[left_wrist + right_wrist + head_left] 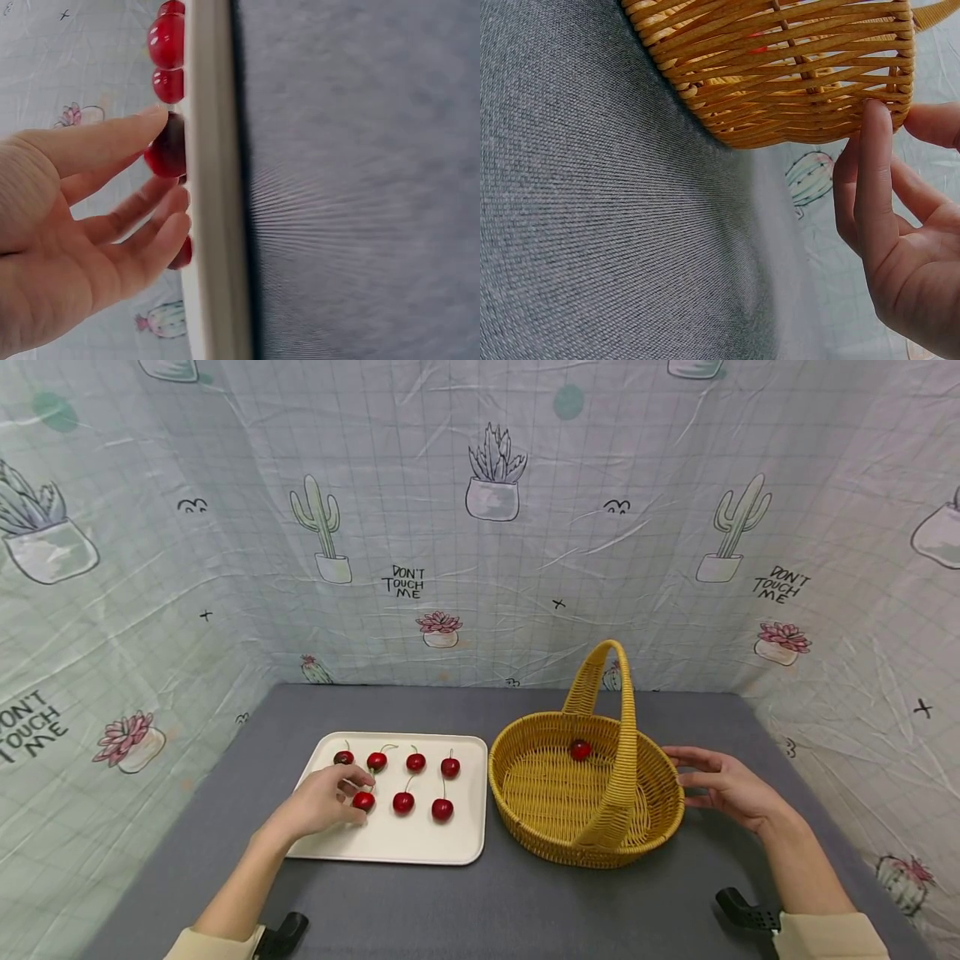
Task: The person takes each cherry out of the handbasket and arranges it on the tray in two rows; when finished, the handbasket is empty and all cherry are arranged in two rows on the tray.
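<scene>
Several red cherries (403,802) with thin stems lie in two rows on a white tray (465,852). My left hand (327,797) is over the tray's left side, thumb and fingers parted around the front-left cherry (363,800), which still rests on the tray. In the left wrist view the thumb overlaps that dark red cherry (166,154); firm contact cannot be made out. To the right stands a yellow woven basket (525,827) with a tall handle and one cherry (581,749) inside. My right hand (731,789) touches the outside of its right rim with extended fingertips (877,120).
Tray and basket stand side by side on a grey cloth-covered table (480,910), a narrow gap between them. A pale curtain (390,527) printed with cacti encloses the back and both sides. The basket's handle (626,735) arches high above its rim.
</scene>
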A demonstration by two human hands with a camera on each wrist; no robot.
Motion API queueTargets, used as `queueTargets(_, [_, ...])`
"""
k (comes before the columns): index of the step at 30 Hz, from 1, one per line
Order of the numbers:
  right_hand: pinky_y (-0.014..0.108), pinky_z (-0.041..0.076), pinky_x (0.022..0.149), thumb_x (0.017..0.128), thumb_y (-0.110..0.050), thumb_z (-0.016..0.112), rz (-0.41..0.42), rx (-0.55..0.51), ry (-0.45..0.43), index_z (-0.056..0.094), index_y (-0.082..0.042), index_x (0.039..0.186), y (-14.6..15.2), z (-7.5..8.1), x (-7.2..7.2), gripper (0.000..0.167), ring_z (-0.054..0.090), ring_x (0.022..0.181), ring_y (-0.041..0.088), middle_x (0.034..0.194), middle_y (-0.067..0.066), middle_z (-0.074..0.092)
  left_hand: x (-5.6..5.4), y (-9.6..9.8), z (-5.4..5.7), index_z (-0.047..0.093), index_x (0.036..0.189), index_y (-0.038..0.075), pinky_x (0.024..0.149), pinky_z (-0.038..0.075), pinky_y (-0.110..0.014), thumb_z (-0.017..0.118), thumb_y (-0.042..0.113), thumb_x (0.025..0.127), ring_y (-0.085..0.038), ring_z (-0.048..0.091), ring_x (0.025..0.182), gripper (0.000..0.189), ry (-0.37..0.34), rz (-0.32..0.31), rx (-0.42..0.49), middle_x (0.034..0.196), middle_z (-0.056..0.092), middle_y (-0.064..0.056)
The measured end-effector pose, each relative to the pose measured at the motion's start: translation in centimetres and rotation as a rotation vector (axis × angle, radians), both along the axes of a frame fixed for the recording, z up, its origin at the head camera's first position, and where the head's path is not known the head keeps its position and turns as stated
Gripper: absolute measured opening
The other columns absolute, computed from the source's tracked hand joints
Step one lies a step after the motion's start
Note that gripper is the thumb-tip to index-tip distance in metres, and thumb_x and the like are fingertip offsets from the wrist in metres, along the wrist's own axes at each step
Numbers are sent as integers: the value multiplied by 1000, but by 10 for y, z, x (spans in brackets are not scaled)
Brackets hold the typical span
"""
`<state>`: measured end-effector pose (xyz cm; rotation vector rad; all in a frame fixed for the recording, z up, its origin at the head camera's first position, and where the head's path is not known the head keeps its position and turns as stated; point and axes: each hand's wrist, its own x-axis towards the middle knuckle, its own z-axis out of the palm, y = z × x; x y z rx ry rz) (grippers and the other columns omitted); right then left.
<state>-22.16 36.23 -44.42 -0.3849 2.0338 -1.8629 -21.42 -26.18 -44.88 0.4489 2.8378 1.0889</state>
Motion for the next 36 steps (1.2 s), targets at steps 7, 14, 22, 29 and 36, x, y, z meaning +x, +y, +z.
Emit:
queueTargets(7, [42, 58, 86, 106, -4, 54, -27, 30, -3, 48, -6, 152, -1, -1, -1, 46, 65, 113, 12, 131, -11, 60, -6, 6, 10, 72, 113, 3, 87, 51, -48, 86, 5, 79, -32, 65, 100, 36, 76, -11, 48, 112, 70, -11])
queueTargets(14, [42, 57, 87, 106, -5, 55, -28, 34, -10, 46, -4, 152, -2, 2, -1, 47, 64, 114, 12, 131, -10, 59, -16, 33, 19, 72, 113, 2, 92, 51, -53, 81, 10, 89, -32, 66, 101, 27, 106, -54, 133, 111, 70, -14])
queueTargets(22, [42, 58, 86, 106, -3, 54, 1, -2, -12, 53, -11, 148, -1, 2, 0, 43, 65, 113, 13, 131, -9, 60, -20, 65, 27, 73, 112, 9, 93, 52, -48, 77, 15, 94, -21, 67, 101, 19, 63, -126, 239, 112, 71, -13])
queueTargets(29, [42, 58, 86, 106, -3, 54, -8, 6, -3, 52, -10, 149, -1, 1, -1, 44, 65, 113, 13, 131, -9, 60, -25, 89, 30, 72, 115, 8, 92, 54, -41, 75, 12, 96, -21, 66, 102, 20, 67, -188, 281, 114, 69, -11])
queueTargets(36, [42, 58, 87, 106, -5, 55, -33, 36, -13, 45, -3, 152, -3, 1, 0, 48, 65, 113, 13, 132, -8, 58, -33, 120, 33, 72, 114, 11, 92, 54, -39, 73, 14, 97, -19, 66, 103, 17, 84, -258, 282, 114, 69, -12])
